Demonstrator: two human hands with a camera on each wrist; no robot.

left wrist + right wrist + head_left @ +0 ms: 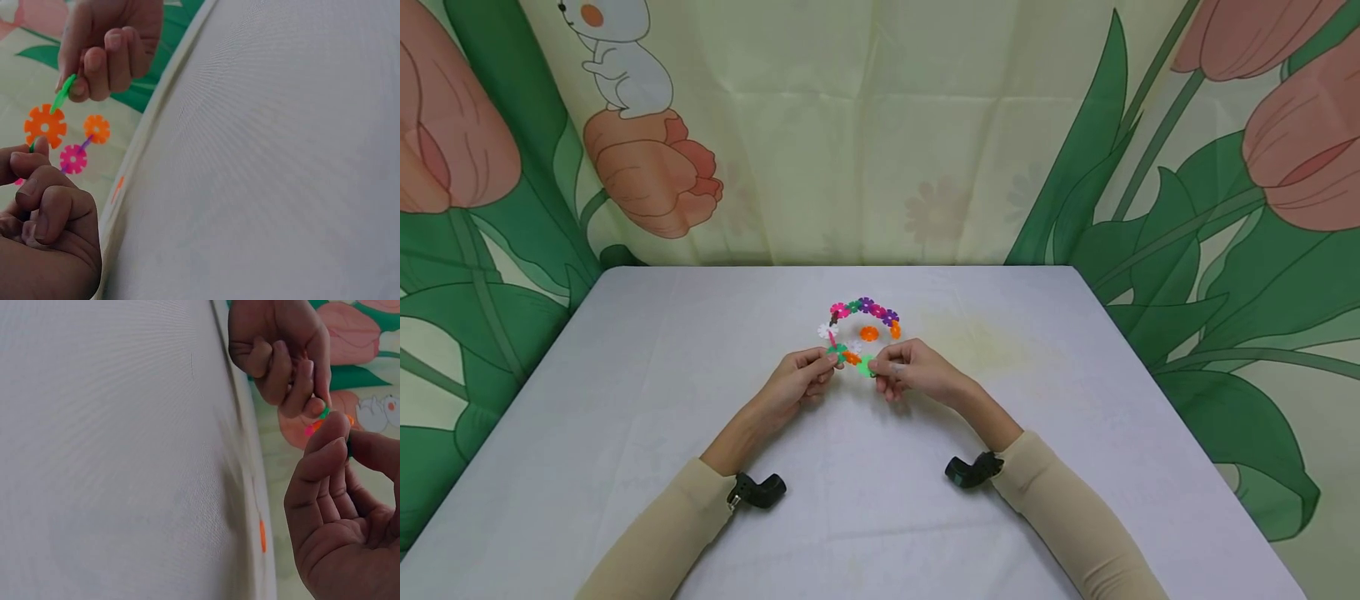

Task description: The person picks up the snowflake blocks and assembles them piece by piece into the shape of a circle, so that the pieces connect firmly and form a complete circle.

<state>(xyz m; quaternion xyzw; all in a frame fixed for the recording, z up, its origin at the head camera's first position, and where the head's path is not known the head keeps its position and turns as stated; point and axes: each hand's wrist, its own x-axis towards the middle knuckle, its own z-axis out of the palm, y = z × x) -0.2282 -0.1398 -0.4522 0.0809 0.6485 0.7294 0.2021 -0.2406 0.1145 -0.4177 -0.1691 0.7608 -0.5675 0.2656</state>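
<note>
A curved chain of interlocking snowflake discs [867, 305], in pink, green, purple, orange, white and brown, is held above the table in an open ring. My left hand [797, 379] pinches a dark green disc [837, 356] of the chain between thumb and forefinger. My right hand [919, 369] pinches a light green disc [864, 367] at the chain's near end. Between the hands sits an orange disc [36, 134], which meets the light green disc in the left wrist view. The right fingers partly hide the light green disc.
A loose orange disc [868, 333] lies on the white-covered table [850, 492], seen within the ring. A white disc [856, 345] shows close to it. Behind the table's far edge hangs a curtain [872, 142] printed with tulips. Black cameras [763, 492] sit on both wrists.
</note>
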